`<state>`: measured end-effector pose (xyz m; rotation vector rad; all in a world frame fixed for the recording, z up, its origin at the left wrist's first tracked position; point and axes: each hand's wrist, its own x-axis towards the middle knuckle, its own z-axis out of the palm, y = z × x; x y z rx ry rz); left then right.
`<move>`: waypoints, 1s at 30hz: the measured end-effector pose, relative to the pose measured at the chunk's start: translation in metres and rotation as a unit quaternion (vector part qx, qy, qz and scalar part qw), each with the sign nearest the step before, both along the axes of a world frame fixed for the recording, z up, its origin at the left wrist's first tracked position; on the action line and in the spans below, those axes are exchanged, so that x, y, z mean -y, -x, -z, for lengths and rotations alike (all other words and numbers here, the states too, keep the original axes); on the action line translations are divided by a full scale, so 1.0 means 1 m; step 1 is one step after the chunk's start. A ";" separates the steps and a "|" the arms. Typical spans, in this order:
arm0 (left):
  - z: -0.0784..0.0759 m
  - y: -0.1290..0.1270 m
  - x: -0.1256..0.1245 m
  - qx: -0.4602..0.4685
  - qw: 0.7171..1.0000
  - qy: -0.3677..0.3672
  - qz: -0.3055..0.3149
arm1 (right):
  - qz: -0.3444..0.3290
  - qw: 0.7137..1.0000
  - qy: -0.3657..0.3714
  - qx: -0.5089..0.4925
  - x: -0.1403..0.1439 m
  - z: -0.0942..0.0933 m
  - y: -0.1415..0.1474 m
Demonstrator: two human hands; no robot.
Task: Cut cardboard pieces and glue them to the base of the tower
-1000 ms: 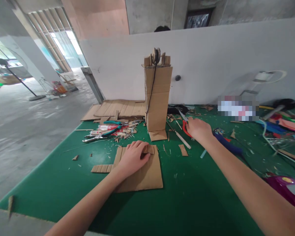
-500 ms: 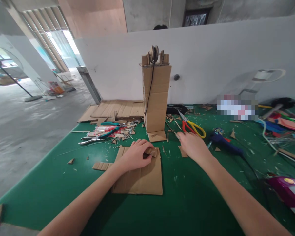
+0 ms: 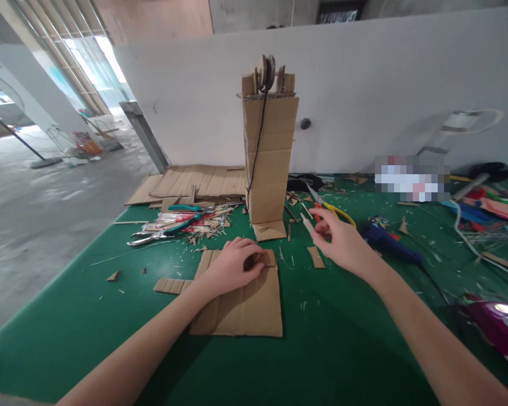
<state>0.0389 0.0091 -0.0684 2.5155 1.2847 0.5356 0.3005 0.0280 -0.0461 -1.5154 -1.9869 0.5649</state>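
My left hand (image 3: 237, 265) rests on a square cardboard sheet (image 3: 254, 316), its fingers curled round a small cardboard piece (image 3: 270, 258) near the sheet's far right corner. Part of that piece is hidden by the fingers. To the right, my right hand (image 3: 336, 242) is closed on a slim white tube (image 3: 307, 224) with a narrow tip pointing away from me; its exact kind is unclear. Scissors (image 3: 341, 214) with red and yellow handles lie just beyond this hand. A small cardboard strip (image 3: 316, 257) lies beside it on the table.
A tall cardboard tower (image 3: 271, 163) with a pulley wheel (image 3: 266, 73) and black cord stands behind the sheet. Pliers (image 3: 169, 230) and scraps lie left; a cardboard strip (image 3: 171, 286) touches my left forearm. A blue glue gun (image 3: 392, 246) and purple device (image 3: 497, 327) are right.
My right hand has lifted slightly and shifted right, with the white tube now showing more clearly in its fingers. My left hand stays on the cardboard. The view has tilted down a little.
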 end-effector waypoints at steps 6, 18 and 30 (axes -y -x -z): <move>0.002 0.003 -0.004 0.022 1.000 0.020 -0.001 | -0.064 0.951 0.139 -0.268 0.017 0.009 0.011; 0.006 0.008 -0.008 0.083 0.995 0.045 -0.011 | -0.030 0.921 0.160 -0.355 0.023 0.028 0.036; 0.004 0.009 0.000 0.050 0.996 0.018 0.066 | -0.050 0.962 0.127 -0.238 0.027 0.030 0.042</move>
